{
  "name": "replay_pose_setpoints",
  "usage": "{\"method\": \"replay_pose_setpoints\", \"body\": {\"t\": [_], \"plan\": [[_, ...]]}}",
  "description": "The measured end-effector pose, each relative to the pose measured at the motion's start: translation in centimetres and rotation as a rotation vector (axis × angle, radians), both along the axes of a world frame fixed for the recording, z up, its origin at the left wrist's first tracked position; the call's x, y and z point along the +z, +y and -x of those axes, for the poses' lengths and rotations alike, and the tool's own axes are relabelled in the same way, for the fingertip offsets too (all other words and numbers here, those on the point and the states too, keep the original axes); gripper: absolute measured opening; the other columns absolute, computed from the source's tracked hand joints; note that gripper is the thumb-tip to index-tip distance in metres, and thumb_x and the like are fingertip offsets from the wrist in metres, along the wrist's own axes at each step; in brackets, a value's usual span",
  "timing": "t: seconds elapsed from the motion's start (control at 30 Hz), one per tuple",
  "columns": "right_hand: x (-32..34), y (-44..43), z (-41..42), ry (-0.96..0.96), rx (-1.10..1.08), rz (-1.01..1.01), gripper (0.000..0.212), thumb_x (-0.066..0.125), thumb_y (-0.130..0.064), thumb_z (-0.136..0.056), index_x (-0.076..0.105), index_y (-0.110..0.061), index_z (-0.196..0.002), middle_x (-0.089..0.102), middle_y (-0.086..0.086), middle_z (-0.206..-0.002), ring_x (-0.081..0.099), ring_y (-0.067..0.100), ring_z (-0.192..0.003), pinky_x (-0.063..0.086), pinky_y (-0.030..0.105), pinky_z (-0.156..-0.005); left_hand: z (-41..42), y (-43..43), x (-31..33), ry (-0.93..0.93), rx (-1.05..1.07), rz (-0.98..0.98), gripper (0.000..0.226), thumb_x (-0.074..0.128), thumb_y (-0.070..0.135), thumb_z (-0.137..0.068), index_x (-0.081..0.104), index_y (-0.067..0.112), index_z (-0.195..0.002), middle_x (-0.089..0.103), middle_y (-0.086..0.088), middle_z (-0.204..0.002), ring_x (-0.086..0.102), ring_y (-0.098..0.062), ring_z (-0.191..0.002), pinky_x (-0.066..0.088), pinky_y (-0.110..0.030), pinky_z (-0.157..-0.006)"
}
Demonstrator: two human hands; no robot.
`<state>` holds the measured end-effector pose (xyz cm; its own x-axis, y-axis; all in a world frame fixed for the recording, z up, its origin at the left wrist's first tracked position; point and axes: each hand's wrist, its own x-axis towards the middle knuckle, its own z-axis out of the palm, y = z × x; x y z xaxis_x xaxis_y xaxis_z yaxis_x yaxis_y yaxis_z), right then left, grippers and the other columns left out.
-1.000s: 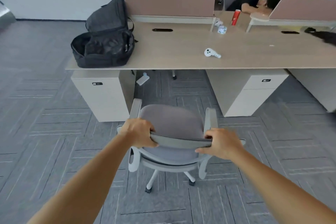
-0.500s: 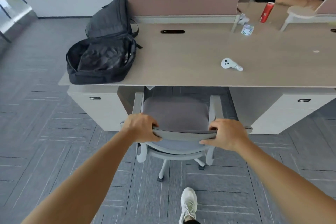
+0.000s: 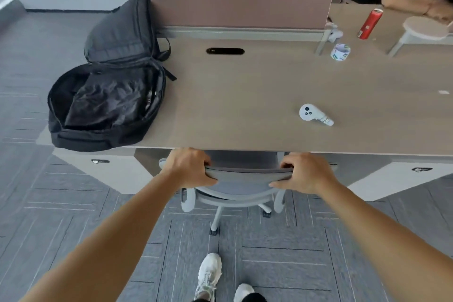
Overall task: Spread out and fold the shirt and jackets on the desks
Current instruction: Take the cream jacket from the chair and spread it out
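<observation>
Fabric (image 3: 105,103), dark and crumpled, is seen inside the open black bag (image 3: 81,141) at the left end of the desk (image 3: 245,105); whether it is shirt or jacket cannot be told. Nothing is spread yet. The chair back (image 3: 245,174) is gripped at its top edge by the left hand (image 3: 188,167) and right hand (image 3: 304,171), fingers curled over it, thumbs beneath. Judgement: the chair is best pushed straight under, with even pressure from the 2 hands, so that standing room at the desk is gained.
</observation>
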<state>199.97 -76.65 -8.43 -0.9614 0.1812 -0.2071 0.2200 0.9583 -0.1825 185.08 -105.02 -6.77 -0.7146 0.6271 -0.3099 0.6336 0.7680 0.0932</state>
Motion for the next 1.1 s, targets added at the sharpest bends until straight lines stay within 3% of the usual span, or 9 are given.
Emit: {"method": "replay_pose_setpoints", "body": {"t": [0.27, 0.47, 0.63, 0.77, 0.97, 1.1], "plan": [[-0.1, 2.0, 6.5, -0.036, -0.038, -0.065, 0.067, 0.041, -0.095, -0.051, 0.057, -0.036, -0.079, 0.057, -0.016, -0.077, 0.055, 0.005, -0.072, 0.044, 0.026, -0.066, 7.2, 2.8, -0.3, 0.003, -0.081, -0.031, 0.035, 0.057, 0.062, -0.069, 0.069, 0.040, -0.095, 0.066, 0.016, -0.084, 0.061, -0.010, -0.082, 0.047, -0.023, -0.062], [-0.8, 4.4, 7.8, -0.205, 0.002, -0.097, 0.062, 0.053, -0.089, -0.063, 0.065, -0.045, -0.106, 0.053, -0.021, -0.089, 0.056, 0.004, -0.082, 0.041, 0.027, -0.067, 8.4, 4.5, -2.5, 0.006, -0.178, -0.099, 0.037, 0.053, 0.059, -0.072, 0.072, 0.037, -0.096, 0.069, 0.015, -0.088, 0.062, -0.011, -0.086, 0.050, -0.025, -0.068], [0.3, 4.0, 8.4, -0.289, -0.027, -0.061, 0.071, 0.049, -0.092, -0.059, 0.066, -0.045, -0.111, 0.055, -0.020, -0.097, 0.058, 0.008, -0.090, 0.047, 0.030, -0.073, 8.9, 4.6, -2.7, 0.004, -0.196, -0.117, 0.036, 0.052, 0.057, -0.070, 0.070, 0.036, -0.094, 0.068, 0.015, -0.088, 0.062, -0.014, -0.086, 0.054, -0.029, -0.072], [1.1, 2.5, 7.5, -0.289, -0.105, -0.126, 0.055, 0.062, -0.083, -0.068, 0.065, -0.041, -0.103, 0.052, -0.016, -0.098, 0.056, 0.011, -0.090, 0.043, 0.031, -0.072, 8.2, 4.0, -2.6, 0.024, -0.192, -0.130, 0.039, 0.055, 0.061, -0.071, 0.069, 0.038, -0.100, 0.068, 0.016, -0.094, 0.063, -0.014, -0.092, 0.050, -0.027, -0.073], [2.1, -0.7, 5.9, -0.038, -0.136, -0.160, 0.044, 0.072, -0.062, -0.078, 0.065, -0.021, -0.091, 0.063, -0.004, -0.084, 0.062, 0.023, -0.082, 0.039, 0.032, -0.065, 7.1, 3.1, -1.0, 0.127, -0.139, -0.174, 0.046, 0.062, 0.070, -0.073, 0.068, 0.039, -0.106, 0.069, 0.014, -0.100, 0.063, -0.016, -0.097, 0.045, -0.028, -0.078], [2.2, -0.7, 3.8, -0.066, -0.159, -0.120, 0.038, 0.074, -0.061, -0.077, 0.058, -0.027, -0.075, 0.062, -0.005, -0.073, 0.060, 0.022, -0.075, 0.034, 0.030, -0.060, 5.1, 3.2, -0.8, 0.115, -0.151, -0.137, 0.048, 0.060, 0.073, -0.073, 0.068, 0.040, -0.106, 0.067, 0.015, -0.099, 0.063, -0.015, -0.094, 0.048, -0.027, -0.077]]}}
